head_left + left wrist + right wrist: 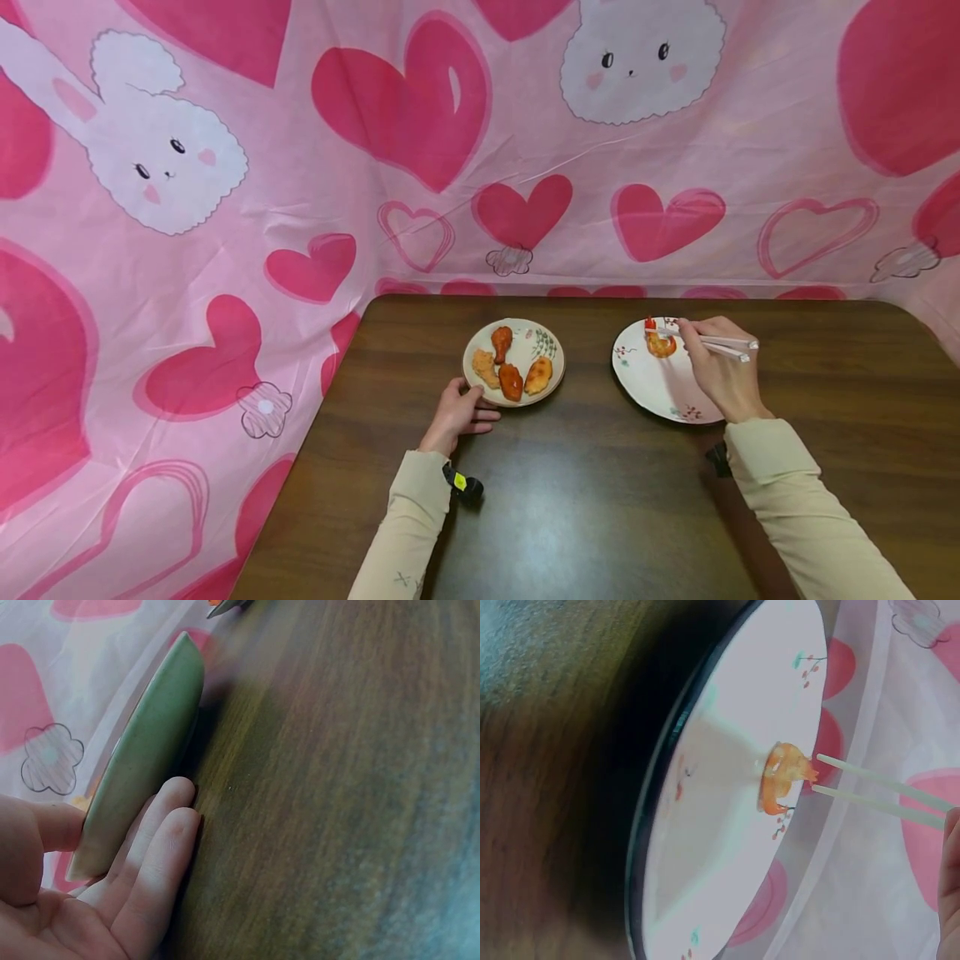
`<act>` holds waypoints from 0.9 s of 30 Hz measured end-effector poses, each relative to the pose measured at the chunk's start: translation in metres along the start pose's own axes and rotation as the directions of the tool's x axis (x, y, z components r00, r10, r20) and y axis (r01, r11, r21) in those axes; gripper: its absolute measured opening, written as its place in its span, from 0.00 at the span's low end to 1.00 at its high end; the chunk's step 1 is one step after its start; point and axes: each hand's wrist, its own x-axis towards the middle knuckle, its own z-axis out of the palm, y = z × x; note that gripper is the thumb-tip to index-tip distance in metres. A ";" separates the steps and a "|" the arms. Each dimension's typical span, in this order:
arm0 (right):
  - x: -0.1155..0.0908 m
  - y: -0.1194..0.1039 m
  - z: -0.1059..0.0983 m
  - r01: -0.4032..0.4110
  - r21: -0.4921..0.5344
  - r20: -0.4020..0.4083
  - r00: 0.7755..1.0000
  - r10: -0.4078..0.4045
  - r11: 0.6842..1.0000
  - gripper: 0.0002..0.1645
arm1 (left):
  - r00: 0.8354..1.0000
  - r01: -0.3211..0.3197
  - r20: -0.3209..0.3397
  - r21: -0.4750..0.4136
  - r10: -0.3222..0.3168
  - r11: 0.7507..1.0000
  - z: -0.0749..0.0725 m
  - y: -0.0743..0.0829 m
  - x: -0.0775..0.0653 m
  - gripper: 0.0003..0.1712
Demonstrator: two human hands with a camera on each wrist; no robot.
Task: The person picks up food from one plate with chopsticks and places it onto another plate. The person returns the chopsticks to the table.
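Observation:
My left hand [459, 414] grips the near left rim of a small round plate [522, 353], thumb at the rim and fingers against its underside in the left wrist view. On this plate lie a drumstick [502, 340], a glazed wing piece [511, 382] and two golden fried pieces. A pair of pale chopsticks [885, 782] is held in my right hand [726, 371]. Their tips, slightly apart, are right at the tail of a cooked shrimp [784, 778], which sits near the far edge of a larger white plate [660, 387] with floral sprigs.
Both plates stand on a dark wooden table [570, 500], the small one left of the white one. A pink cloth [585, 158] with hearts and rabbits hangs behind the table and along its left side. Dark camera straps [468, 487] sit at the wrists.

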 end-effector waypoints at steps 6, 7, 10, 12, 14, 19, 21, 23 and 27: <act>0.003 -0.009 -0.002 0.044 0.007 -0.017 0.999 -0.043 0.999 0.15 | 1.000 -0.003 -0.006 -0.006 0.003 1.000 -0.001 0.001 0.001 0.23; 0.004 -0.011 -0.002 0.047 0.009 -0.017 0.999 -0.047 0.999 0.15 | 1.000 -0.004 -0.007 -0.007 0.004 1.000 -0.001 0.001 0.001 0.23; 0.005 -0.019 -0.001 0.065 0.009 -0.016 0.998 -0.065 0.998 0.16 | 1.000 -0.005 -0.011 -0.008 0.005 1.000 -0.001 0.002 0.001 0.22; 0.005 -0.024 0.000 0.087 0.007 -0.018 0.996 -0.087 0.996 0.16 | 1.000 -0.004 -0.012 -0.009 0.004 1.000 -0.001 0.002 0.001 0.21; 0.006 -0.028 0.001 0.116 0.015 -0.021 0.993 -0.115 0.993 0.15 | 1.000 0.000 -0.012 -0.011 0.000 1.000 -0.001 0.002 0.001 0.21; 0.006 -0.036 0.004 0.183 0.037 -0.014 0.983 -0.182 0.982 0.12 | 1.000 0.001 -0.008 -0.012 -0.001 1.000 -0.001 0.001 0.002 0.21; 0.005 -0.040 0.006 0.206 0.037 -0.011 0.979 -0.205 0.978 0.12 | 1.000 0.001 -0.002 -0.013 -0.001 1.000 -0.001 0.000 0.001 0.22; 0.004 -0.043 0.007 0.221 0.041 -0.008 0.975 -0.221 0.974 0.11 | 1.000 0.001 -0.001 -0.012 -0.001 1.000 -0.001 0.000 0.001 0.22; 0.001 -0.050 0.009 0.210 0.097 0.004 0.977 -0.212 0.973 0.11 | 1.000 -0.005 0.002 -0.008 0.005 1.000 -0.001 -0.001 0.000 0.23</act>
